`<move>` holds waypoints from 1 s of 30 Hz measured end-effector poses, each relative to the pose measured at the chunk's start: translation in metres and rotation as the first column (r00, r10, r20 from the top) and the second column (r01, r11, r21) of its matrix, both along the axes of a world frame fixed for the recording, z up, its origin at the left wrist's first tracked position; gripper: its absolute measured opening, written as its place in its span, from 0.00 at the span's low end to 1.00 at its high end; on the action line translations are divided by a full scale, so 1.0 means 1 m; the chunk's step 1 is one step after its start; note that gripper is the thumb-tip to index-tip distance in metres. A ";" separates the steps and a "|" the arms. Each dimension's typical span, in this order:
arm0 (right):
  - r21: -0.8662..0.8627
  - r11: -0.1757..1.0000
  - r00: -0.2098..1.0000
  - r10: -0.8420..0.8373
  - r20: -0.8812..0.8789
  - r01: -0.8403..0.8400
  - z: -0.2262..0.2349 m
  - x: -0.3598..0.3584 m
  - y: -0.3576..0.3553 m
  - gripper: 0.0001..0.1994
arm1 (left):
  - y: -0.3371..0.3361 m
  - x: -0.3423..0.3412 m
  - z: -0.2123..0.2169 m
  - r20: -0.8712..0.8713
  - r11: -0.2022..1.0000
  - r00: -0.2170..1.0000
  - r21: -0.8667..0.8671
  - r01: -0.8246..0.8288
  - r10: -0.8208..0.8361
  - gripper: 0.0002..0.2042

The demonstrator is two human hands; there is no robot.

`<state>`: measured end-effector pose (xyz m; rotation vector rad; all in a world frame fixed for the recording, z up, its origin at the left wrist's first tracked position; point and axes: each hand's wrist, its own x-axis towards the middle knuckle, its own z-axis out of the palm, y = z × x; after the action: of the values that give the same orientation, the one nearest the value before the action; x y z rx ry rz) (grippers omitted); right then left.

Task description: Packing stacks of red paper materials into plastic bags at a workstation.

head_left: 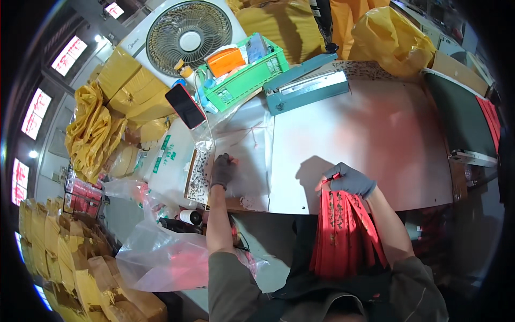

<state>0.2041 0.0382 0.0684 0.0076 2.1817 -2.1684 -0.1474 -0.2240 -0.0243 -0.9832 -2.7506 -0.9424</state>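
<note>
My right hand (348, 181), in a grey glove with bare fingertips, is closed on the top of a bundle of red ribbons (343, 231). The ribbons carry a dark and gold pattern and hang over the table's front edge against my lap. My left hand (223, 169), gloved the same way, rests over clear plastic sheeting (244, 155) on the left part of the table. Its fingers are curled together, and anything in them is too small to make out. Close beside it lies a narrow open box (198, 174) of small dark pieces.
A teal bar-shaped sealer (308, 91) stands on the white tabletop (359, 139). Behind are a green crate (247, 78) of supplies, a phone (185, 106) and a fan (189, 40). Yellow wrapped parcels (134, 86) crowd the left. A clear plastic bag (166, 252) hangs below the table.
</note>
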 end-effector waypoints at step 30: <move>-0.059 0.982 0.976 -0.187 -0.109 0.181 0.006 0.022 -0.005 0.39 | 0.097 0.290 0.095 -0.161 0.613 0.722 0.426 0.666 -0.673 0.06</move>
<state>0.2266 0.0330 0.0742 0.0897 2.2710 -2.3758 0.1424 -0.1266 0.0709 -1.9347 -1.9436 -1.5879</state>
